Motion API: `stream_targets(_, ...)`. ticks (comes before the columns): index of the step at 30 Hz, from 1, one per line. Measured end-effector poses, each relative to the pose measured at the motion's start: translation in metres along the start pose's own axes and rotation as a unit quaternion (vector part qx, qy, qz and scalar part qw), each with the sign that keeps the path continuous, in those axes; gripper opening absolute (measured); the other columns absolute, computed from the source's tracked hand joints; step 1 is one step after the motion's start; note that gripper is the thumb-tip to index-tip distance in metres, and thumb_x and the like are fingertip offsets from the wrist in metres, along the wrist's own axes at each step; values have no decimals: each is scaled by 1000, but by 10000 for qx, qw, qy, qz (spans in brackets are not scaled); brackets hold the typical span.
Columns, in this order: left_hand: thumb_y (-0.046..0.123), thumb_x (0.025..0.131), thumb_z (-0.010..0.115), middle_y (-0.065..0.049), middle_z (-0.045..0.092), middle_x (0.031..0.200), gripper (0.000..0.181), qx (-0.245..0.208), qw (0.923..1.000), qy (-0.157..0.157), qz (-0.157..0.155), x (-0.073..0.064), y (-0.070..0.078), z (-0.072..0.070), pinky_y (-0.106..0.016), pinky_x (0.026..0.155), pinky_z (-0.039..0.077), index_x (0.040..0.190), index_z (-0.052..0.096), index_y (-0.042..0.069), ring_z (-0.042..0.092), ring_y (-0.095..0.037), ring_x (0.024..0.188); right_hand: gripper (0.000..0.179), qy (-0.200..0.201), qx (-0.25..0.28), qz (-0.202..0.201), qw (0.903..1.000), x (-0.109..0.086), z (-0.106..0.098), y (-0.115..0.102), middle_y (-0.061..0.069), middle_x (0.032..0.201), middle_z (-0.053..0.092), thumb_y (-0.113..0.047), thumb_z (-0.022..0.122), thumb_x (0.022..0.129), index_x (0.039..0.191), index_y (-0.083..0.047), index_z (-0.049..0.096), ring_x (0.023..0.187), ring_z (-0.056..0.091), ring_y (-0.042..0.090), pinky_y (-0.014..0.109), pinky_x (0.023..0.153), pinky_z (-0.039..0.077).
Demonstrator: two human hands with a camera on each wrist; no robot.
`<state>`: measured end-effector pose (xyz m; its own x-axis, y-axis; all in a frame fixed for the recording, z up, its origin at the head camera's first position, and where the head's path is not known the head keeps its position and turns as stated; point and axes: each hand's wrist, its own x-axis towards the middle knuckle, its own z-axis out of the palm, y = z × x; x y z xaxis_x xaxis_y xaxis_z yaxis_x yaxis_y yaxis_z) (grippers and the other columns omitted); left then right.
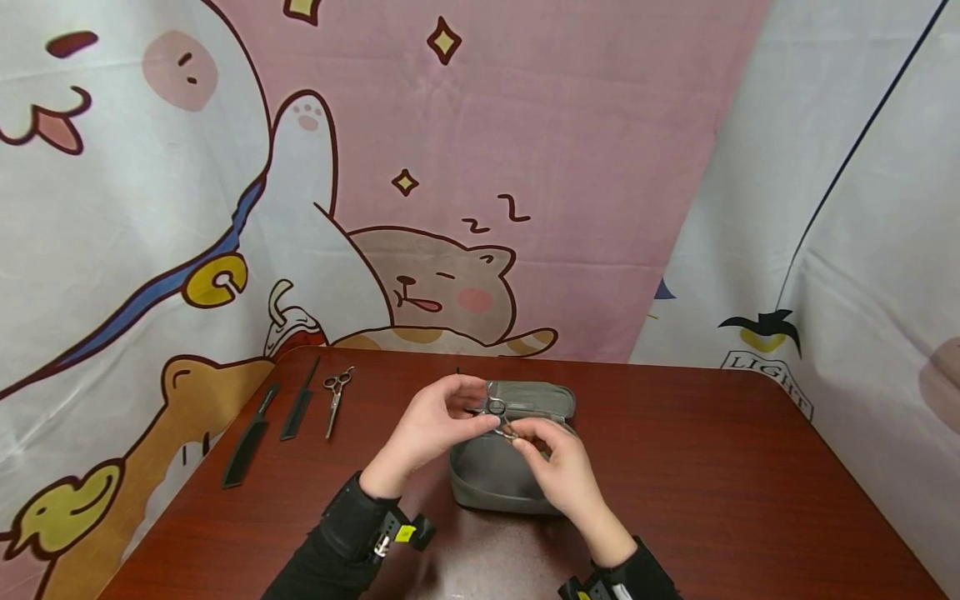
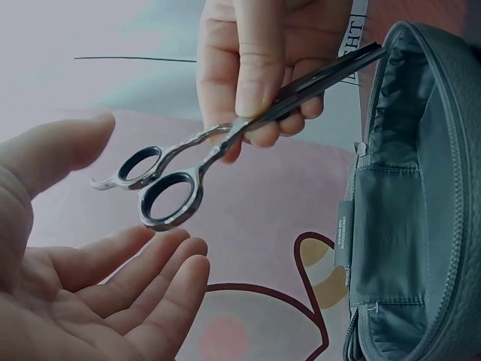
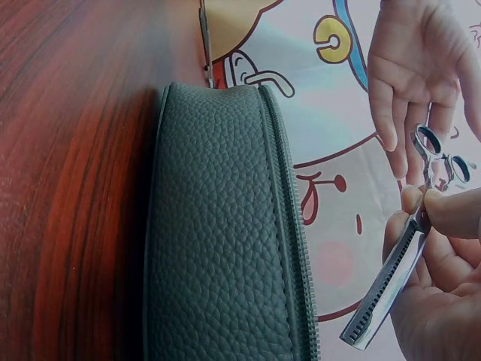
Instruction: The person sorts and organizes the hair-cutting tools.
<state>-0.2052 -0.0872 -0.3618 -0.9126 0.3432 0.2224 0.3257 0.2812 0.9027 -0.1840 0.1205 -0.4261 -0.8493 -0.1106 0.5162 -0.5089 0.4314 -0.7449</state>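
A pair of silver thinning scissors, one blade toothed, is held above the open grey-green zip case. My right hand pinches them near the pivot between thumb and fingers. In the left wrist view the scissors' blades point towards the case and the finger rings towards my left hand. My left hand is spread around the rings, thumb apart from the fingers. Its fingertips lie very close to one ring; whether they touch it I cannot tell.
On the left of the brown table lie a wide black comb, a second dark comb and another pair of scissors. The lid of the case is folded back. Behind the table hangs a printed cloth.
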Motion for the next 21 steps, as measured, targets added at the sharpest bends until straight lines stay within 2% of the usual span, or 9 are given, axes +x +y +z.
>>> stream_targets(8,14,87,78,-9,69,104,34,312,9993,149,149,0,2,2,-31,76,55,115,67,-2,67,-23,93,23,-50,-66,-21,10000,0,1,1,-9,91,66,3,74,85,101,-13,74,82,61,11,30,71,53)
stream_targets(16,14,87,77,-3,69,94,21,771,9966,268,128,-2,3,3,-29,67,54,104,72,4,65,-16,82,23,-102,-75,-86,9999,0,1,-1,-10,93,67,1,74,85,100,-16,75,83,64,11,28,71,54)
stream_targets(21,13,87,77,-1,69,91,15,899,9953,327,155,-1,2,4,-29,64,53,99,73,6,63,-14,78,24,-180,-140,-105,9997,0,0,-2,-11,92,66,3,74,84,100,-16,75,81,62,10,27,70,53)
